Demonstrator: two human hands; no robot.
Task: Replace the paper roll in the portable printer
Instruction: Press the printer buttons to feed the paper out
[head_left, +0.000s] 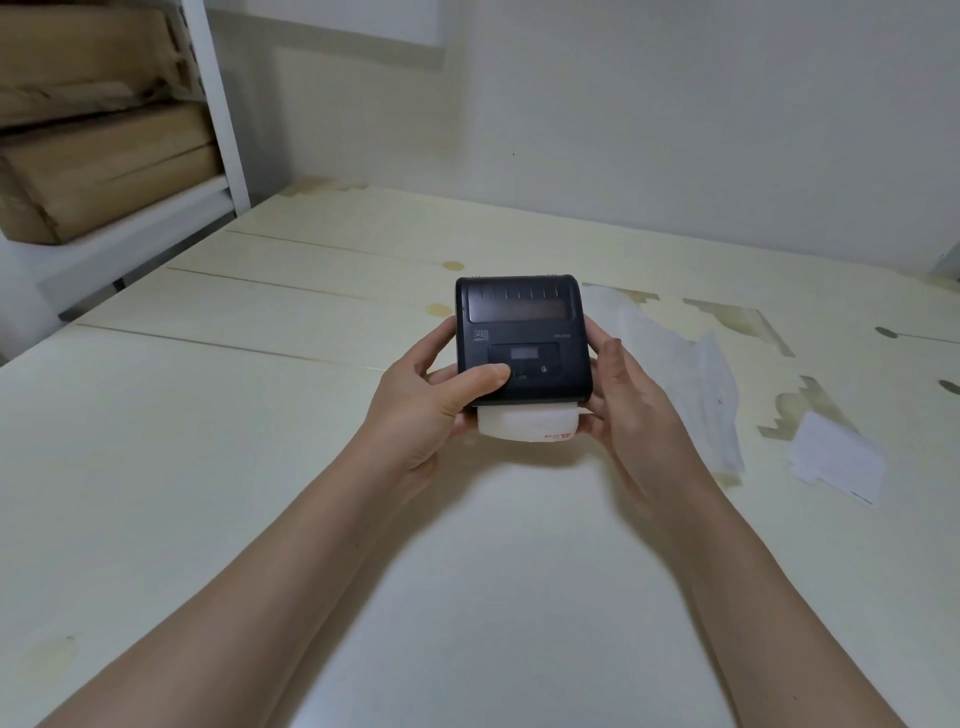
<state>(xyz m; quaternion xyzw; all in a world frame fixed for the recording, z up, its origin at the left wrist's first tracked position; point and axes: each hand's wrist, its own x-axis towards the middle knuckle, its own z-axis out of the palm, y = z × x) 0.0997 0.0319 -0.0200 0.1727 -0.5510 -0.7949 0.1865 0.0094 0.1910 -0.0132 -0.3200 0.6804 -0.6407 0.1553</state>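
Observation:
A black portable printer is held above the pale table, lid closed, its small display facing me. My left hand grips its left side, thumb resting on the front button panel. My right hand holds its right side. A strip of white paper with a small red mark sticks out from the printer's near edge and curls over my fingers. The roll inside is hidden.
A long crumpled strip of white paper lies on the table right of the printer, with a smaller white slip further right. Brown wrapped packages fill a white shelf at far left. A wall runs behind.

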